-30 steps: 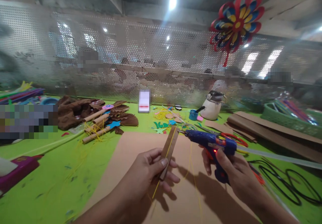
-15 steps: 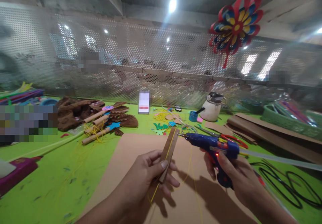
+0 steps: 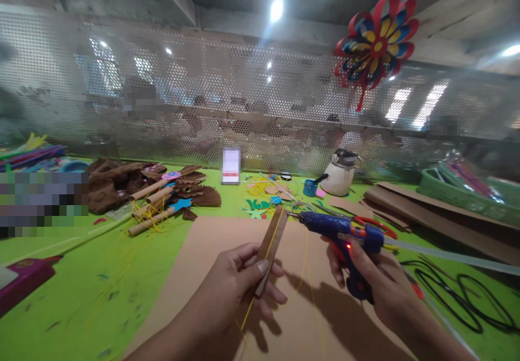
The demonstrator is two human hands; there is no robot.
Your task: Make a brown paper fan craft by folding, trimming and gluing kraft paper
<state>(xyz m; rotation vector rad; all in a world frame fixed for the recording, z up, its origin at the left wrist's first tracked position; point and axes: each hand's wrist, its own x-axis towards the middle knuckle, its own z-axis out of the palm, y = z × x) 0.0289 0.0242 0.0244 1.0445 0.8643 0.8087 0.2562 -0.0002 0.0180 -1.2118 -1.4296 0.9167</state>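
Observation:
My left hand (image 3: 247,277) is closed on a narrow brown paper strip (image 3: 273,244), thumb on its front face. Along the strip runs a yellow string (image 3: 244,320) whose tail hangs below my fingers. In my right hand (image 3: 377,274) is a blue glue gun (image 3: 339,228), its red light lit and a clear glue stick (image 3: 439,255) sticking out behind. The gun's metal nozzle (image 3: 293,215) is close to the strip's upper right edge; whether it touches, I cannot tell. Under both hands lies a large tan sheet (image 3: 182,280).
Rolled paper tubes (image 3: 150,220) with pleated brown paper lie left. Green paper cutouts (image 3: 260,205), a phone (image 3: 231,165), a blue jar (image 3: 310,188) and a white kettle (image 3: 339,174) stand beyond. On the right are a black cable (image 3: 455,296), brown sheets (image 3: 406,209) and a green basket (image 3: 442,190).
The whole view has shifted slightly, so things appear a little further left. Both hands keep their grips, and the nozzle stays by the strip's upper end.

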